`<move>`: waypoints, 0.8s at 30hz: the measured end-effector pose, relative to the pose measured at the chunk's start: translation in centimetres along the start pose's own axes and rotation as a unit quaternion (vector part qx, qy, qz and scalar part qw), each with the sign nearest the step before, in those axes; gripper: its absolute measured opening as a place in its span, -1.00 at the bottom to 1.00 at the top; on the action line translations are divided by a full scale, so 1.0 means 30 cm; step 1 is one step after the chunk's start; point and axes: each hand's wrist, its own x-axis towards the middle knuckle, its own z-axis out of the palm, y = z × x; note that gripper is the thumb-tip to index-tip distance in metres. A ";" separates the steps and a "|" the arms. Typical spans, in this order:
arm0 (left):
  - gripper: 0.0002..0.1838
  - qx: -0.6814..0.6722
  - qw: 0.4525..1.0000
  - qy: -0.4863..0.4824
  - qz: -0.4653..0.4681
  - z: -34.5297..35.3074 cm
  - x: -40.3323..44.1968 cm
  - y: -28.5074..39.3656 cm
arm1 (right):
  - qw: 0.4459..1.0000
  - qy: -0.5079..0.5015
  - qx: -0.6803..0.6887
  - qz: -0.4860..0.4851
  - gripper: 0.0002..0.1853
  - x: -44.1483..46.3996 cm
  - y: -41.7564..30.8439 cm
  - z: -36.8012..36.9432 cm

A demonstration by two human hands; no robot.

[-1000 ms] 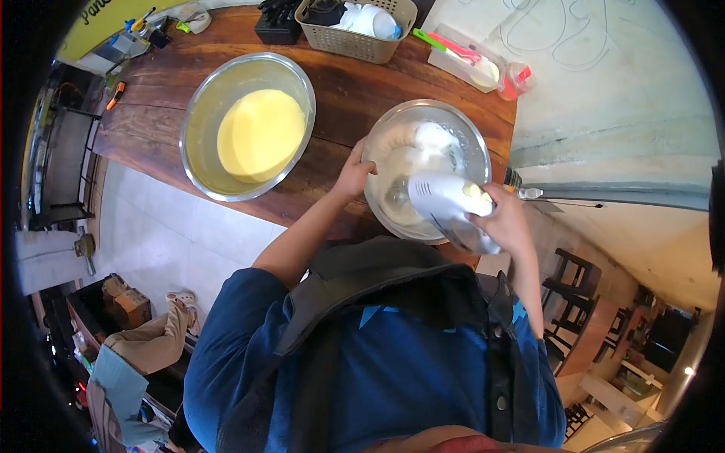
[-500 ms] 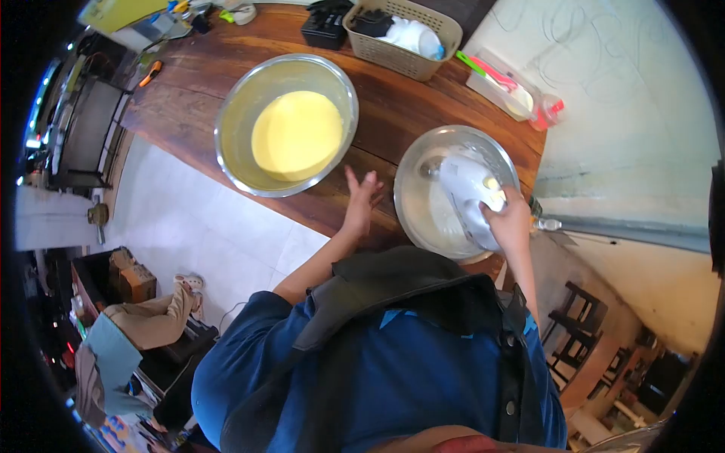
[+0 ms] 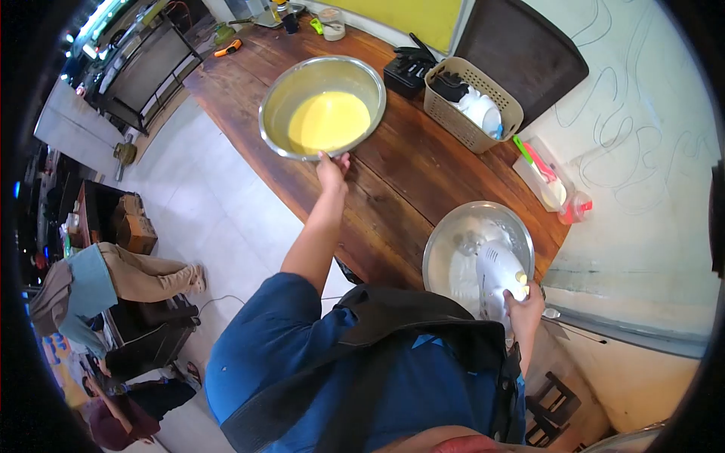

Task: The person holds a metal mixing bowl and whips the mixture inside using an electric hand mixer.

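Observation:
My left hand point(image 3: 332, 173) grips the near rim of a large metal bowl point(image 3: 276, 92), its thumb at the rim and its fingers curled below. Smooth yellow batter point(image 3: 330, 122) covers the bottom of that bowl. Closer to me, at the right, my right hand point(image 3: 524, 309) is wrapped around the handle of a white hand mixer point(image 3: 495, 268). The mixer leans into a second metal bowl point(image 3: 432, 260) holding a whitish mixture point(image 3: 461, 275). Its beaters are partly hidden inside the bowl.
Both bowls stand on a wooden table point(image 3: 377, 192). Along its far side are a black box point(image 3: 405, 78), a beige basket point(image 3: 483, 138), a clear container with spatulas point(image 3: 542, 177) and a red-capped bottle point(image 3: 576, 208). An orange tool point(image 3: 228, 48) lies far left. People sit at lower left.
My left hand has reached forward from the gap between the bowls and taken the batter bowl's rim. The bowls appear farther apart. The view has turned; my right hand still holds the mixer.

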 end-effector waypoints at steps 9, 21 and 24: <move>-0.37 -0.073 0.992 0.067 0.078 0.066 0.400 0.190 | 0.999 0.035 -0.041 -0.009 -0.63 -0.026 -0.079 -0.057; -0.51 0.353 0.718 -0.516 -0.305 -0.133 -0.560 -0.386 | 0.980 -0.035 -0.107 -0.164 -0.61 0.059 -0.259 0.034; -0.61 0.329 0.774 -0.541 -0.023 -0.166 -0.666 -0.436 | 0.966 -0.120 -0.117 -0.199 -0.61 -0.012 -0.281 -0.016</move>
